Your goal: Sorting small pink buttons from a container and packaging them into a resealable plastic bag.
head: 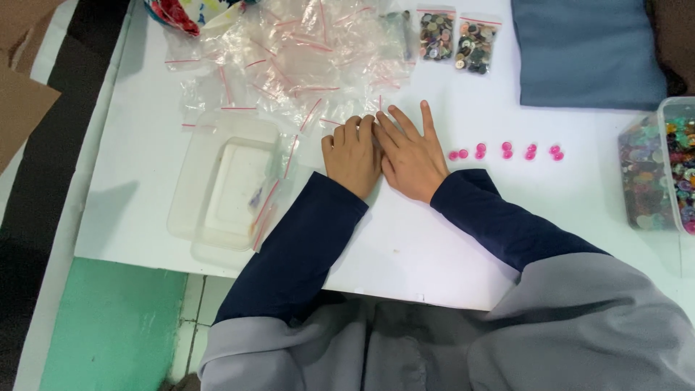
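Observation:
My left hand (352, 153) lies palm down on the white table (145, 188), its fingers curled at the edge of a heap of small clear zip bags (289, 65) with red seal strips. My right hand (410, 152) rests flat beside it, fingers spread, touching the left hand. Neither hand visibly holds anything. A row of several pink buttons (507, 151), set in pairs, lies just right of my right hand.
A clear plastic lid or tray (224, 188) lies left of my hands. Two small bags filled with mixed buttons (456, 40) sit at the back. A clear box of coloured buttons (662, 166) stands at the right edge. Folded blue-grey cloth (586, 51) lies at back right.

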